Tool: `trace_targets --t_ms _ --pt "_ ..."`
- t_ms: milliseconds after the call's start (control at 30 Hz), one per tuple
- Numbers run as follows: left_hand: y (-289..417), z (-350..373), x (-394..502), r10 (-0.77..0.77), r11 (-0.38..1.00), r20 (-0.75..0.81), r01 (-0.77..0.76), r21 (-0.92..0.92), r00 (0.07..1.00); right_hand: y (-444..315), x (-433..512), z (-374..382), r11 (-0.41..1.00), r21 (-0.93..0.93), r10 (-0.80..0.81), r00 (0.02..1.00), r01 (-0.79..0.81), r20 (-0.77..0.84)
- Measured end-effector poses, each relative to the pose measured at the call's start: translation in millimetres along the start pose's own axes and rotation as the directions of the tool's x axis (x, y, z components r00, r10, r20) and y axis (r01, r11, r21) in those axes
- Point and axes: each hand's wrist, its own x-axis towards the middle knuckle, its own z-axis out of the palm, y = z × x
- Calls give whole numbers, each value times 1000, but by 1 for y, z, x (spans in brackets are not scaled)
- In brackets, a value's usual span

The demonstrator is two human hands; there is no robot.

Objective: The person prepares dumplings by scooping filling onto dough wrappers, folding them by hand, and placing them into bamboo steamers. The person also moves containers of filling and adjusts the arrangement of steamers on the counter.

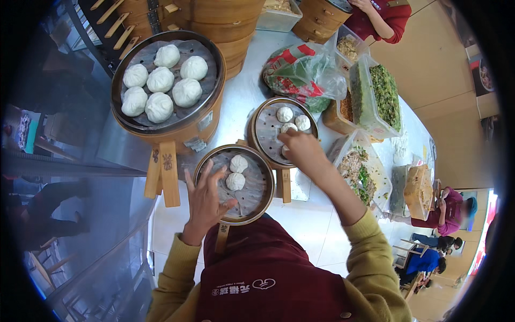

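Before me is a small round bamboo steamer (268, 205) with a paper liner and two white pleated buns (237, 173) in it. My left hand (205, 193) is at its left side, fingers spread over the rim and holding no bun. Just beyond, to the right, stands a second small steamer (263, 137) with several small buns (285, 114) on a perforated liner. My right hand (303, 151) reaches down into it, fingers bent among the buns. One bun is partly hidden by that hand, and whether the fingers grip one is not visible.
At upper left a large steamer (219, 92) holds several bigger buns (160, 79). Tall stacked steamers (225, 24) rise behind it. A plastic bag (305, 72) and tubs of chopped green filling (384, 96) and mixed filling (362, 173) line the metal table (241, 104). A co-worker's arm (378, 20) shows at the top.
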Motion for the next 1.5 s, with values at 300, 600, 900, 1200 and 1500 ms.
trace_targets --t_ms 300,600,900,1200,1500 --pt "6 1 -54 -44 999 -6 44 2 999 22 -3 53 975 17 217 972 -220 84" --pt "-6 9 -62 16 999 22 -17 34 1000 26 -17 11 811 467 404 915 -353 -10" --pt "-5 8 -61 -2 1000 40 1 24 999 -3 -23 18 945 257 272 920 -201 -281" --pt "-6 9 -61 5 999 45 -7 33 999 -13 -38 16 946 289 255 889 -147 -381" --pt "-6 6 -60 37 999 27 -38 22 999 -64 -57 17 398 910 229 973 -112 19"
